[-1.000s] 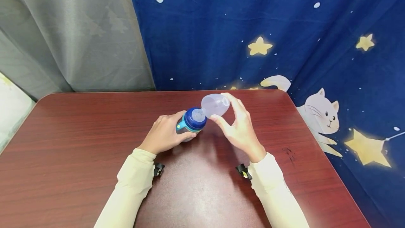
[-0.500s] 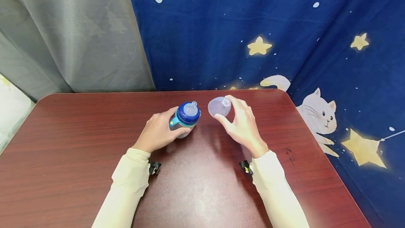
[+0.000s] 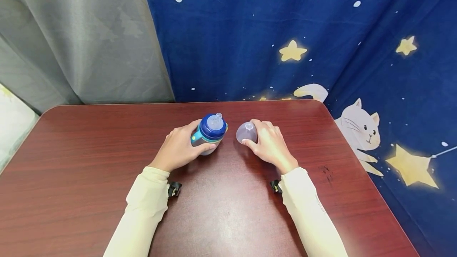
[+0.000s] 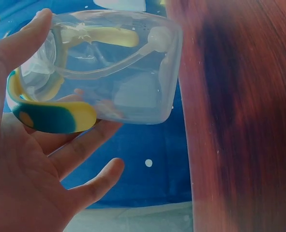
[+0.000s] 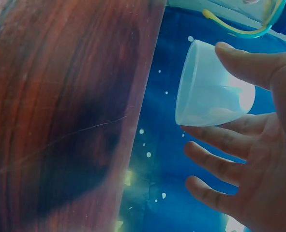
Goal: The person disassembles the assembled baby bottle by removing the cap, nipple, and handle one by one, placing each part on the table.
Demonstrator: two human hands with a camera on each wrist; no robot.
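Clear cap (image 3: pixel 246 133) now lower, less tilted, apart fr. btl (image 3: pixel 211 131)

Glossy red-brown table (image 3: pixel 89 150) (dark smudges (image 3: pixel 325 173) at right)

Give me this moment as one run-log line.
left hand: grips bottle, nipple uncovered | right hand: pinches cap, opening facing table | cap and bottle: apart

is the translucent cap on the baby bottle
No, the right hand holds the translucent cap apart from the baby bottle, whose nipple is uncovered.
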